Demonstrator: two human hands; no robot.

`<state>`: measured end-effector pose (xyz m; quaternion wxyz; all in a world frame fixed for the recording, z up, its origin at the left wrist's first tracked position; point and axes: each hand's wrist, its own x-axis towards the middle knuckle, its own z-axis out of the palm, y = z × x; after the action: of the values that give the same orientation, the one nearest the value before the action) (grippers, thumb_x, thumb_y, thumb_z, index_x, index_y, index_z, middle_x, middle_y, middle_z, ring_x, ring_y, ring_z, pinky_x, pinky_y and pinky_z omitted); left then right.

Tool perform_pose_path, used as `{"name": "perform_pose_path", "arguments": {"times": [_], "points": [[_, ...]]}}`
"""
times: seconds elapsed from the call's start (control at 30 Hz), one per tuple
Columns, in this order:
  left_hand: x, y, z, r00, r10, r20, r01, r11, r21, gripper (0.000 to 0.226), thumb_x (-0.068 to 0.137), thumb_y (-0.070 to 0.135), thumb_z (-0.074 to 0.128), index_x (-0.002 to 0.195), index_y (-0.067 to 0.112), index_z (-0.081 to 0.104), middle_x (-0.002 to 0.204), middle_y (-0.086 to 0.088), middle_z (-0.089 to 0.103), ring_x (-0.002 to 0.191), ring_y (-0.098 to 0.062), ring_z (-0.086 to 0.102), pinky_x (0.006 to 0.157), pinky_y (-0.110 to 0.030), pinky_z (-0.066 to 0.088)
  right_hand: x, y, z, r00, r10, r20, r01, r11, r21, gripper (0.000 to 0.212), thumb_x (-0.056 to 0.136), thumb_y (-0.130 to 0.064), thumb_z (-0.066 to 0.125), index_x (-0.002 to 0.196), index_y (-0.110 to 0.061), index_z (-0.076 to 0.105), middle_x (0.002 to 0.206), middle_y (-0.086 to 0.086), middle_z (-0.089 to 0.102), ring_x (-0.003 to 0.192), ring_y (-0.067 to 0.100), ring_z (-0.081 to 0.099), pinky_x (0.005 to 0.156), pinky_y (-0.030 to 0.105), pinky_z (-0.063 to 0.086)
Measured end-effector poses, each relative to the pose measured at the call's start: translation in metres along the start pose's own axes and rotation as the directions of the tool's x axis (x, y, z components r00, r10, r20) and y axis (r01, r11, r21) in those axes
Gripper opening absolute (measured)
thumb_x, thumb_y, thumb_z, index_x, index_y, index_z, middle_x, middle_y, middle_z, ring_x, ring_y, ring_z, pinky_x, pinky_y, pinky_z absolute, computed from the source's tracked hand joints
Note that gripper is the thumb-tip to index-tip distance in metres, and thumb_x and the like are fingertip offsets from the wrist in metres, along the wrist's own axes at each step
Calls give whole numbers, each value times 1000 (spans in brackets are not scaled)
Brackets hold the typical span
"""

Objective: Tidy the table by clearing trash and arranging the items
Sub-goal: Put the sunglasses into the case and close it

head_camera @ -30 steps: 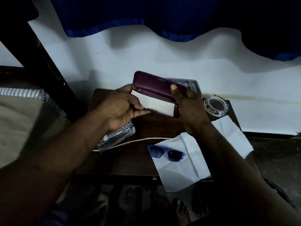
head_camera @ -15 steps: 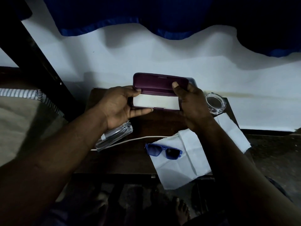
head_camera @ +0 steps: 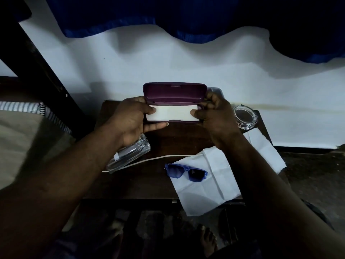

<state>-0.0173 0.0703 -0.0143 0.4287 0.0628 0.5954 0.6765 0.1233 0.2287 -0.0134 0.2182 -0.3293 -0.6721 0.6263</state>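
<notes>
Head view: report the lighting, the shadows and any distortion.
Head view: dim overall; brightest on the wall, where the curtain casts a wavy shadow; the white lining of the case and the paper stand out; the space under the table is near black; the ashtray shows faint glints; the arms swell toward the lower corners, a wide-angle stretch.

table (head_camera: 168,139) | on it: white paper (head_camera: 205,193); blue sunglasses (head_camera: 186,172); glass ashtray (head_camera: 245,117); cord (head_camera: 158,157); perhaps clear case (head_camera: 130,154)
</notes>
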Motion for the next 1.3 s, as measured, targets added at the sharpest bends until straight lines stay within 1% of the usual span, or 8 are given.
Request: {"name": "perform_pose_path", "arguments": {"times": [0.2,0.37,0.47,0.67,0.83,1.0,1.13,1.3], "points": [[1,-3,3,999,41,-31,-41,999,24,25,96,-9,53,97,9,70,99,-11,78,81,-28,78,61,-34,62,-2,-2,1,999,-37,-33,37,999,-4,52,79,21,62,102,-25,66,110,22,73,93,24,64,101,56,52],[3,-2,4,999,27,-29,-28,999,-19,19,94,-2,59,107,8,69,106,-12,75,82,-25,78,63,-33,62,-1,-1,-3,1000,-7,-19,7,1000,23,49,81,18,59,98,-27,66,92,-5,78,91,16,75,84,51,61],[3,-2,4,1000,-29,13,30,997,-72,21,94,3,60,113,8,67,111,-13,72,87,-25,76,65,-34,62,-1,-2,-3,1000,21,9,-21,997,79,42,83,17,59,102,-20,67,93,-4,78,89,15,76,81,51,64],[3,-1,2,993,-101,56,108,983,-149,23,93,3,55,114,7,65,109,-12,72,87,-26,77,67,-36,62,-1,1,-8,999,46,15,-45,997,-69,28,90,-10,73,117,-14,69,108,5,77,105,24,73,97,55,58],[3,2,-7,993,-94,72,104,983,-151,22,94,3,57,114,8,66,113,-9,73,95,-24,77,71,-33,62,-1,4,-22,984,162,-74,-173,971,-163,50,87,-41,80,123,-13,61,109,8,74,81,23,76,74,38,65],[4,3,-9,995,-67,75,79,981,-176,15,94,12,67,108,9,69,115,-8,75,99,-25,76,74,-35,62,-16,11,-33,975,205,86,-135,853,-504,41,82,-57,78,79,-17,68,80,8,75,61,20,70,65,37,57],[3,2,-5,997,-65,47,73,979,-191,27,94,21,70,118,9,66,120,-10,74,97,-25,76,70,-36,63,-32,20,-30,909,291,299,28,672,-740,38,76,-50,87,88,-16,72,76,-3,74,71,16,75,59,21,54],[2,-1,0,997,-66,36,72,974,-213,45,94,29,70,131,6,61,123,-12,72,97,-28,76,69,-38,63,-41,31,-15,829,306,469,320,428,-845,42,71,-35,93,101,-15,72,90,-5,67,89,18,68,80,31,54]]}}
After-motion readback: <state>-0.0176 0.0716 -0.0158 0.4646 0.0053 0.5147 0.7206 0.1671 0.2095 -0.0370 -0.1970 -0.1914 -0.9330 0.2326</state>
